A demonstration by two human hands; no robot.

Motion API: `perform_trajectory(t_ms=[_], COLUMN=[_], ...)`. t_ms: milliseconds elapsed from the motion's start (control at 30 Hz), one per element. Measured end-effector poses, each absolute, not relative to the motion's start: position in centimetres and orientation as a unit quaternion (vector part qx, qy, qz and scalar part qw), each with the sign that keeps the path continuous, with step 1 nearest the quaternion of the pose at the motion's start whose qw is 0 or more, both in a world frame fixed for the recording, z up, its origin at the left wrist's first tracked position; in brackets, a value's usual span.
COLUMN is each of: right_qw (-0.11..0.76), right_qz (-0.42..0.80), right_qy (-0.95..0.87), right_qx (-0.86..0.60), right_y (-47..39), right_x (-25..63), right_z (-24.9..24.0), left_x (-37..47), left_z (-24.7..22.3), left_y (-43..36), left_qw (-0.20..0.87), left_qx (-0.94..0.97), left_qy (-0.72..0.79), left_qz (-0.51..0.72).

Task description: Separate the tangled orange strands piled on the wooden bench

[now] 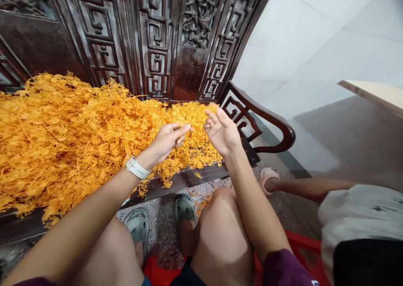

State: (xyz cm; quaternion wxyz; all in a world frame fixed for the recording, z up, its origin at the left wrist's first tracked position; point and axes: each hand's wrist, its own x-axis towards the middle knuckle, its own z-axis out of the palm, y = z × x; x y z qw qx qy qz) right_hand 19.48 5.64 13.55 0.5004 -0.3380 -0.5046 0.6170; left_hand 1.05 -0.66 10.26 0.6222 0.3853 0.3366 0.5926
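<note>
A big heap of orange, stringy, branching pieces (91,126), like plastic flower parts, covers the seat of a dark carved wooden bench (189,180). My left hand (171,138), with a pale watch band on its wrist, is over the right part of the heap. Its thumb and fingers are pinched together; whatever lies between them is too small to make out. To its right and slightly higher, my right hand (223,131) is turned palm toward me. A small orange piece (213,107) shows between its thumb and index fingertips, blurred. The two hands are apart.
The bench's carved back (157,38) rises behind the heap, and its curved armrest (283,135) stands at the right. Another person's leg (302,189) reaches in from the right. A red stool (160,271) is below me. Orange bits (201,204) lie on the floor.
</note>
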Motion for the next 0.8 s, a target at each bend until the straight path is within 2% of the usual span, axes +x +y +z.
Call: perform_trajectory(t_ms=[100,200,367,433,533,667,800], right_qw=[0.445,0.443,0.444,0.435,0.405,0.357,0.334], right_qz=[0.554,0.51,0.487,0.503,0.511,0.453,0.519], right_qy=[-0.506,-0.52,-0.568,-0.603,-0.681,-0.766,-0.744], right_qx=[-0.488,-0.523,-0.494,-0.441,-0.335,-0.284,-0.256], right_y=[7.8,8.7,8.5,8.0,6.7,5.4,5.3], right_x=[19.8,19.8,19.9,19.9,19.6,19.4,19.4], right_z=[11.1,9.7,9.8,10.3,10.9,11.2,11.3], left_x=[1.2,1.2,1.4,1.4,1.3,1.2,1.0], left_z=[10.1,10.0,9.7,9.5,9.2,8.7,8.5], left_y=[-0.8,-1.0,-1.0,-0.9,-0.8,-0.5,-0.4], left_qw=[0.582,0.542,0.53,0.536,0.528,0.497,0.503], left_qx=[0.442,0.486,0.484,0.47,0.489,0.571,0.595], left_qy=[0.377,0.409,0.421,0.423,0.424,0.41,0.386], left_qz=[0.569,0.55,0.555,0.56,0.55,0.509,0.494])
